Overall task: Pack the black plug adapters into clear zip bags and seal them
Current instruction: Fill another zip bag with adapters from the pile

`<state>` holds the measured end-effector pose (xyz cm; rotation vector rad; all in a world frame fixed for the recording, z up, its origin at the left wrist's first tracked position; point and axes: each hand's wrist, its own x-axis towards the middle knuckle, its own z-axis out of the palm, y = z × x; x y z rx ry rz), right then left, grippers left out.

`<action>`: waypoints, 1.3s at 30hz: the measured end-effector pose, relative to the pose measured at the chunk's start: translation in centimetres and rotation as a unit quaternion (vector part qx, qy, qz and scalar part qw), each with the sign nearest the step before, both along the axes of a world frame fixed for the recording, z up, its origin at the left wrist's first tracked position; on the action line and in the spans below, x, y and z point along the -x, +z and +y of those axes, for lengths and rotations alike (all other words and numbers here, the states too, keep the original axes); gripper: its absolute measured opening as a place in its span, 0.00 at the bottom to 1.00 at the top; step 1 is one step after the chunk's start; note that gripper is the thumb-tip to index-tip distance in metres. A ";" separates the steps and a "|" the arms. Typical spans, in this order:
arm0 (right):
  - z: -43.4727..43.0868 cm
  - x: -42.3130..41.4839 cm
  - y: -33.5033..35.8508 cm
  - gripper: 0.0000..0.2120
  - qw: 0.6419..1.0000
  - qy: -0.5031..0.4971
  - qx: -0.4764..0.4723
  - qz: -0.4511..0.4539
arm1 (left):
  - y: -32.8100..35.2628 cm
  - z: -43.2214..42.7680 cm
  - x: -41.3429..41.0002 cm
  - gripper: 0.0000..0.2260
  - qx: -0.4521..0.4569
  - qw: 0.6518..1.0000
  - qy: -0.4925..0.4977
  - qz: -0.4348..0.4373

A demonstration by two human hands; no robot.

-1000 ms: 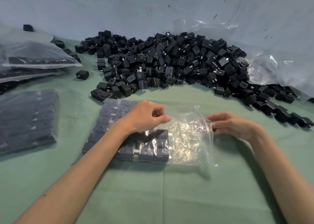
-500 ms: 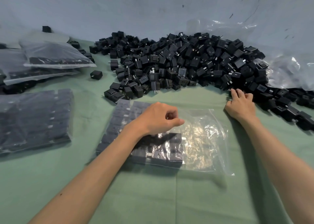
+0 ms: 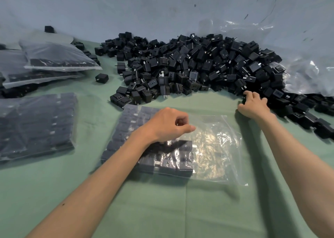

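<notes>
A clear zip bag (image 3: 216, 147) lies flat on the green cloth in front of me, its left half filled with rows of black plug adapters (image 3: 171, 163) and its right half empty. My left hand (image 3: 166, 125) hovers over the middle of the bag, fingers curled, pinching its upper film. Behind it spreads a big heap of loose black adapters (image 3: 189, 66). My right hand (image 3: 253, 106) is at the heap's near right edge, fingers curled round adapters there; what it holds is mostly hidden under the hand.
A filled bag (image 3: 36, 125) lies at the left, with more filled bags (image 3: 54, 60) stacked behind it. One stray adapter (image 3: 102, 78) sits between them and the heap. Crumpled clear plastic (image 3: 307, 75) lies at the far right against the pale wall.
My right hand left the bag's right edge and reached forward into the heap's near edge, where it now curls on adapters. My left hand has stayed over the bag.
</notes>
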<state>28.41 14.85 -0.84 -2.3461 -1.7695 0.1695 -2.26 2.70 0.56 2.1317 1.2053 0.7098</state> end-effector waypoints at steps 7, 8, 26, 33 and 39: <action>-3.7 2.0 -2.7 0.17 0.990 0.021 -0.136 0.024 | 0.0 -0.1 0.1 0.12 0.001 1.000 0.002 0.004; -4.6 2.3 -2.9 0.15 0.987 0.039 -0.152 0.035 | 0.0 -0.1 0.0 0.12 0.001 1.000 0.002 0.004; -12.0 4.6 2.6 0.15 0.813 0.362 0.244 0.386 | -0.4 0.4 0.1 0.18 -0.062 0.993 0.082 -0.064; -11.8 8.2 0.1 0.11 0.795 0.356 0.062 0.487 | -0.3 0.4 0.0 0.17 -0.043 0.996 0.080 -0.005; -12.8 10.2 -0.6 0.10 0.761 0.368 0.082 0.528 | -0.2 0.3 -0.1 0.17 -0.050 0.995 0.086 0.014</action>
